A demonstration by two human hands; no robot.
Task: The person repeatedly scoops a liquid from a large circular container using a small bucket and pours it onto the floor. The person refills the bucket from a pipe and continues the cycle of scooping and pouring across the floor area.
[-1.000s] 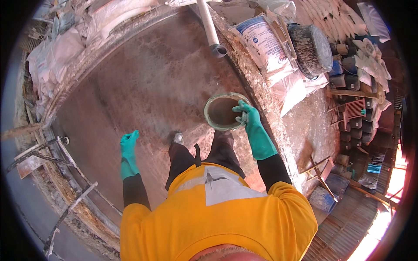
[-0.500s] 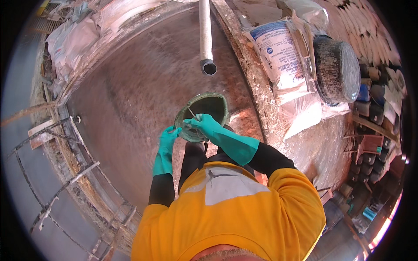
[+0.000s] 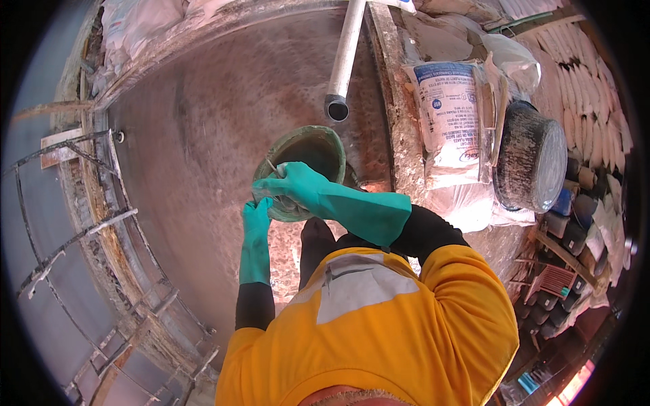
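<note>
— So, where's the bucket?

— Held up in front of the person, just below the open end of the grey pipe (image 3: 336,107) — a worn green bucket (image 3: 308,152), mouth tipped toward the camera, over the big round metal basin (image 3: 203,122).

— And the hands?

— Both in teal gloves. The right hand (image 3: 292,186) is closed over the near rim; the left hand (image 3: 257,216) is wrapped around the rim's lower edge, just beneath it.

— Anything nearby?

— A printed white sack (image 3: 450,128) and a dark drum (image 3: 531,159) on the right.
</note>
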